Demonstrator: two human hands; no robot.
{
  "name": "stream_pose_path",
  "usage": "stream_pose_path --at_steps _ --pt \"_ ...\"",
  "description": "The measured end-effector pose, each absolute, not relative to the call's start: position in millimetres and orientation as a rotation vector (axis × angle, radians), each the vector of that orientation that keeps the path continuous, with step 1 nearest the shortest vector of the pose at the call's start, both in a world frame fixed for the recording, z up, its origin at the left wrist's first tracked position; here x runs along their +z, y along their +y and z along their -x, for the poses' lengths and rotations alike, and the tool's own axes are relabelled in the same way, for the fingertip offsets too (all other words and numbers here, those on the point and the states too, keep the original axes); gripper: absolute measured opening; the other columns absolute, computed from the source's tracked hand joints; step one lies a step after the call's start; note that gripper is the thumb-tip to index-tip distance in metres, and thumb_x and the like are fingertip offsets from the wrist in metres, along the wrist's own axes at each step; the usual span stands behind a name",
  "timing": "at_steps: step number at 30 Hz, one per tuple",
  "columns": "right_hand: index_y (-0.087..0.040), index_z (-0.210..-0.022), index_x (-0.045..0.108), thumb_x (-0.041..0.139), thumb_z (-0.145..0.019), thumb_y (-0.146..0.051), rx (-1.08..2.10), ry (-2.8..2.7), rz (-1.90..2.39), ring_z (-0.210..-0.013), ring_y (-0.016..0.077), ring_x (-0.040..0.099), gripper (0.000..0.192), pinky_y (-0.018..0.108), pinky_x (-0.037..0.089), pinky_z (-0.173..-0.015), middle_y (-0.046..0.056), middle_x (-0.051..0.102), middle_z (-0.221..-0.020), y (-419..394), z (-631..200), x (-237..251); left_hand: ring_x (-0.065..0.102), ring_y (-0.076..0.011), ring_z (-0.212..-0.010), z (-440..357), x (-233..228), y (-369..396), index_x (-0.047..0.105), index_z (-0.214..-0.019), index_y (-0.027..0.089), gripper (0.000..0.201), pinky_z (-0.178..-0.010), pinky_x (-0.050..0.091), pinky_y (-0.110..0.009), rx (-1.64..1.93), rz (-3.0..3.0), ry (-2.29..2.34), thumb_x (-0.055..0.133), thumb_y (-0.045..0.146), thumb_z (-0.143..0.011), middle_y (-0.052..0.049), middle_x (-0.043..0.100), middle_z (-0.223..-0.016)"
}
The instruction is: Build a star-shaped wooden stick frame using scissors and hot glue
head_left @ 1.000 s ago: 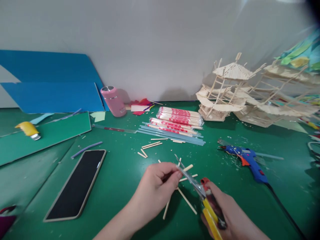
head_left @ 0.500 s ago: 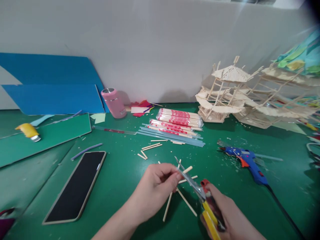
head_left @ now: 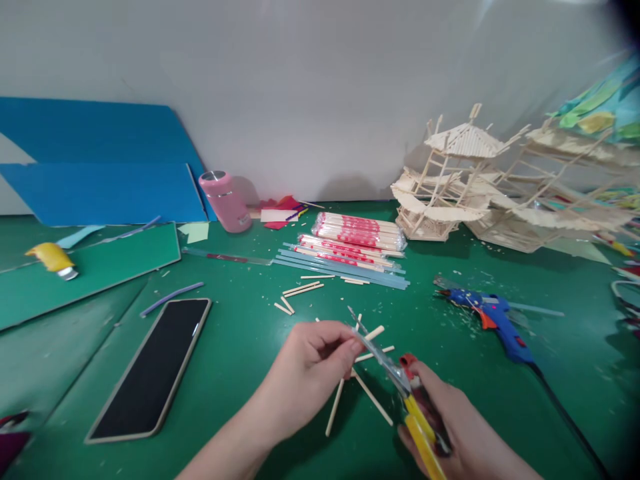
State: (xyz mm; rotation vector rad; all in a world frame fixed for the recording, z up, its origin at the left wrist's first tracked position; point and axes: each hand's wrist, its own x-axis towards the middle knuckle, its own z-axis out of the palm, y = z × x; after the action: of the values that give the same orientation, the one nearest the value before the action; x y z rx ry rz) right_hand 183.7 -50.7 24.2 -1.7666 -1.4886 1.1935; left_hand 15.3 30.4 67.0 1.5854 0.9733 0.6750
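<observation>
Pinched between the thumb and fingers of my left hand (head_left: 307, 377) is a thin wooden stick (head_left: 375, 332), its pale end poking out past the fingertips. My right hand (head_left: 453, 410) is closed round the handles of scissors (head_left: 393, 373) with yellow and red grips. The blades point up and left and lie across the stick close to my left fingertips; whether they press into it I cannot tell. Under both hands, several crossed sticks (head_left: 373, 398) spread out over the green table; my left hand hides where they meet.
Short stick pieces (head_left: 303, 289), clear glue sticks (head_left: 345, 270) and wrapped chopsticks (head_left: 357, 230) lie ahead. A blue glue gun (head_left: 493, 313) with its cord is at right, before stick-built model pavilions (head_left: 460, 180). On the left are a phone (head_left: 153, 370), yellow cutter (head_left: 53, 259) and pink bottle (head_left: 227, 203).
The whole scene sits slightly higher in the picture. Both hands, the stick and the scissors keep nearly the same pose.
</observation>
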Motion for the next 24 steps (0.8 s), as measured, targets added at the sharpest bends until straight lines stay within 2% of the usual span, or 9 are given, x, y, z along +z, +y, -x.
stream_pose_path --at_steps 3,6,10,14,16,20,24 --pt "-0.022 -0.081 0.040 0.051 -0.062 -0.018 1.206 -1.549 1.765 -0.051 0.0082 0.043 0.022 0.016 0.036 -0.046 -0.006 0.046 -0.061 -48.0 -185.2 25.1 0.043 -0.0090 -0.052 -19.9 58.7 24.8 0.061 -0.067 0.014 0.021 -0.049 0.033 -0.019 0.839 -1.769 1.114 0.045 0.019 -0.080 0.001 0.050 -0.056" --pt "-0.022 -0.084 0.040 0.052 -0.064 -0.024 1.255 -1.479 1.778 -0.055 0.0094 0.048 0.023 0.016 0.039 -0.049 -0.004 0.047 -0.065 -47.9 -185.3 26.0 0.043 -0.0089 -0.052 -21.4 54.6 21.6 0.061 -0.065 0.014 0.023 -0.051 0.033 -0.019 0.933 -1.943 1.131 0.044 0.017 -0.081 0.000 0.052 -0.058" --pt "-0.023 -0.093 0.043 0.053 -0.066 -0.030 1.302 -1.337 1.782 -0.060 0.0119 0.052 0.030 0.018 0.042 -0.051 -0.001 0.052 -0.071 -52.6 -185.5 22.6 0.038 -0.0087 -0.051 -16.3 62.5 27.5 0.060 -0.064 0.014 0.024 -0.047 0.031 -0.019 0.742 -1.746 1.029 0.044 0.019 -0.081 0.002 0.046 -0.053" --pt "-0.023 -0.081 0.042 0.049 -0.069 -0.030 1.356 -1.318 1.763 -0.049 0.0097 0.045 0.016 0.017 0.035 -0.041 -0.005 0.045 -0.060 -53.8 -185.8 19.3 0.035 -0.0081 -0.048 -14.5 66.7 32.2 0.058 -0.062 0.014 0.024 -0.043 0.027 -0.018 0.638 -1.570 0.949 0.045 0.023 -0.080 0.004 0.042 -0.049" --pt "-0.023 -0.081 0.041 0.052 -0.065 -0.026 1.332 -1.374 1.771 -0.048 0.0094 0.043 0.020 0.017 0.032 -0.039 -0.006 0.044 -0.059 -51.1 -186.1 21.4 0.038 -0.0087 -0.050 -17.0 62.9 30.0 0.059 -0.063 0.014 0.023 -0.046 0.030 -0.019 0.687 -1.624 1.021 0.045 0.022 -0.080 0.003 0.045 -0.052" --pt "-0.021 -0.088 0.042 0.053 -0.062 -0.023 1.239 -1.512 1.805 -0.061 0.0122 0.053 0.028 0.019 0.042 -0.053 -0.001 0.055 -0.072 -46.2 -186.6 28.7 0.046 -0.0103 -0.058 -22.0 53.7 22.9 0.061 -0.069 0.014 0.022 -0.055 0.035 -0.021 0.866 -1.841 1.138 0.043 0.019 -0.081 -0.001 0.054 -0.063" --pt "-0.022 -0.098 0.041 0.053 -0.064 -0.028 1.203 -1.472 1.873 -0.061 0.0141 0.054 0.037 0.021 0.043 -0.054 0.001 0.055 -0.075 -50.6 -186.0 25.1 0.039 -0.0090 -0.052 -19.3 56.4 24.5 0.059 -0.065 0.014 0.024 -0.049 0.031 -0.020 0.774 -1.676 1.052 0.043 0.022 -0.081 0.002 0.046 -0.056"
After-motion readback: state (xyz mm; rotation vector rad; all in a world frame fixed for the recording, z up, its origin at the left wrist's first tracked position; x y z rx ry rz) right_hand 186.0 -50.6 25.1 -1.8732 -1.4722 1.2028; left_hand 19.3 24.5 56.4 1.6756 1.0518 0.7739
